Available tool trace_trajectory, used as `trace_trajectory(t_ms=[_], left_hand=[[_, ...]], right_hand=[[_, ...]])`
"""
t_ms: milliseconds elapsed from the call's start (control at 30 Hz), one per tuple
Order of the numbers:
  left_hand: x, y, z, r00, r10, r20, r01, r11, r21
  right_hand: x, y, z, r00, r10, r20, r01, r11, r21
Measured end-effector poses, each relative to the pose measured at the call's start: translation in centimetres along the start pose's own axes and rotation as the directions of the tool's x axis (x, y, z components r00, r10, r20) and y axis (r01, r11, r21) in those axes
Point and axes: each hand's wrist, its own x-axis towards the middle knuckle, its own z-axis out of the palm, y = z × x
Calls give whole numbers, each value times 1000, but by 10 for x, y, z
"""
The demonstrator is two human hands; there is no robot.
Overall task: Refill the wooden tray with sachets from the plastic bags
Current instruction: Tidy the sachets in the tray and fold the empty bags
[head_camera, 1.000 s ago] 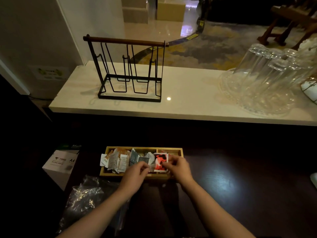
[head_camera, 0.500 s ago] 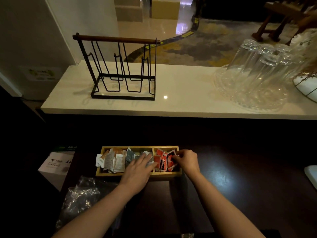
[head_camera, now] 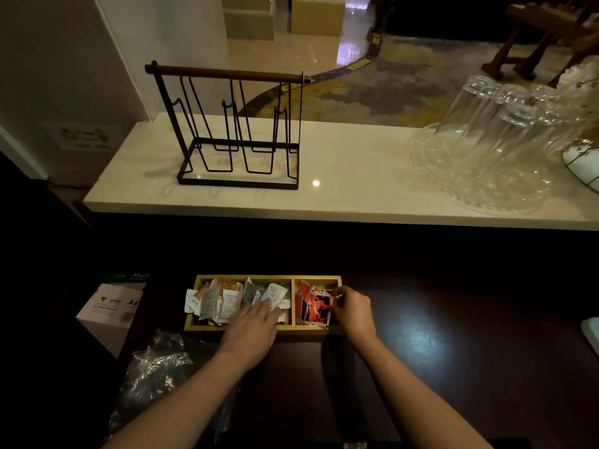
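A wooden tray (head_camera: 319,278) with three compartments sits on the dark table. White and orange sachets (head_camera: 215,301) fill the left compartment, pale ones the middle, red sachets (head_camera: 313,304) the right. My left hand (head_camera: 251,332) lies flat with straight fingers on the pale sachets in the middle compartment. My right hand (head_camera: 351,311) is at the tray's right end, its fingers curled and pinching the edge of the red sachets. A crumpled clear plastic bag (head_camera: 155,367) lies on the table, left of my left forearm.
A white A4 paper box (head_camera: 111,307) stands left of the table. Behind the tray, a pale counter (head_camera: 356,176) carries a black wire rack (head_camera: 236,131) with a wooden bar and, at the right, upturned glasses (head_camera: 492,131) on a glass dish.
My left hand opened and flattened onto the middle sachets. My right hand shifted from the tray's middle to its right compartment with the red sachets.
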Motion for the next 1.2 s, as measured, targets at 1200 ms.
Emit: trace_trajectory(t_ms=[1200], left_hand=[[-29,-76,12,748,-663,21,482,522,-704]], right_hand=[[-33,-32,33,987,-156,-43,158,985,65]])
